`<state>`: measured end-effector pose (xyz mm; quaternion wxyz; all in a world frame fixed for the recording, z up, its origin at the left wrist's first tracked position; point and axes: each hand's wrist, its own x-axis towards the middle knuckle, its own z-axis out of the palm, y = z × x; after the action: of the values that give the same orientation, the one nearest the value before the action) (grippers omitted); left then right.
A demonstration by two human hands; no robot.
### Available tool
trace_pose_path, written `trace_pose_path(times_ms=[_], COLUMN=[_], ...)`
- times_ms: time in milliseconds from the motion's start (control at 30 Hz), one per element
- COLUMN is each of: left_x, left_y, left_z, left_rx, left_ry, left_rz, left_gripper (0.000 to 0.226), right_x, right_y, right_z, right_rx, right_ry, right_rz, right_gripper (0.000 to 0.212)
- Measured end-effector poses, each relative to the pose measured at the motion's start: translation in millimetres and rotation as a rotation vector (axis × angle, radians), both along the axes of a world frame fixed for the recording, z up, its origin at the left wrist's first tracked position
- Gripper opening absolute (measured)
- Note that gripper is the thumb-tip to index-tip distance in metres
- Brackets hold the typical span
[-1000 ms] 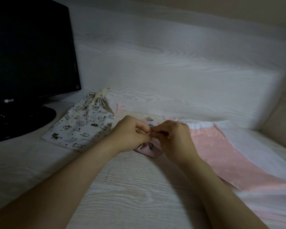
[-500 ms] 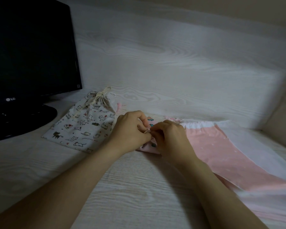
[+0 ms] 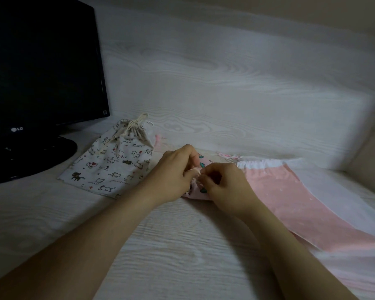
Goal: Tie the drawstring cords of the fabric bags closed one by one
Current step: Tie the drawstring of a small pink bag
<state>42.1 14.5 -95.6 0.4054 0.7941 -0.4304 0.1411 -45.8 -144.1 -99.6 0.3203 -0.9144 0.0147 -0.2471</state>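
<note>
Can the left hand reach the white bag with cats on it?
Probably yes: the white cat-print fabric bag lies right beside the left hand, nothing between; it must first release the pale cord.

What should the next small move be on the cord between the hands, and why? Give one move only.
Probably draw the two hands apart to snug the knot. The left hand and right hand both pinch the pale cord close together over the small pink bag, so a knot seems half formed. Its tightness is hidden.
</note>
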Motion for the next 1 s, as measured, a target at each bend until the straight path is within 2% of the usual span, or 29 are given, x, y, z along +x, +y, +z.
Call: trace_pose_path(times_ms=[133, 200, 367, 433, 567, 800, 900, 1000], left_x=[-3.1, -5.7, -3.7, -5.3, -5.1, -0.9, -1.1, -1.9], left_y=[0.6, 0.9, 3.8, 4.7, 3.0, 1.4, -0.1, -2.2], left_z=[3.1, 5.5, 9.3, 10.3, 6.1, 4.4, 2.0, 0.4], left_rx=[-0.024, -0.024, -0.104, -0.136, -0.166, -0.107, -0.114, -0.011], left_ry=[0.022, 0.012, 0.042, 0.099, 0.181, 0.039, 0.16, 0.234], left_rz=[-0.008, -0.013, -0.01, -0.01, -0.065, -0.032, -0.053, -0.062], left_gripper=[0.023, 0.022, 0.036, 0.031, 0.013, 0.007, 0.011, 0.013], right_x=[-2.4, -2.5, 1.1, 0.4, 0.6, 3.0, 0.9, -0.6], right_y=[0.0, -0.5, 0.8, 2.1, 0.0, -3.1, -0.6, 0.7], right_z=[4.2, 4.4, 5.3, 7.2, 7.3, 2.9, 4.0, 3.1], right_rx=[0.475, 0.647, 0.856, 0.932, 0.95, 0.871, 0.803, 0.723], right_ry=[0.127, 0.159, 0.182, 0.162, 0.149, 0.128, 0.091, 0.076], right_rz=[0.09, 0.112, 0.162, 0.187, 0.18, 0.119, 0.105, 0.132], right_gripper=[0.023, 0.022, 0.012, 0.012, 0.015, 0.017, 0.022, 0.02])
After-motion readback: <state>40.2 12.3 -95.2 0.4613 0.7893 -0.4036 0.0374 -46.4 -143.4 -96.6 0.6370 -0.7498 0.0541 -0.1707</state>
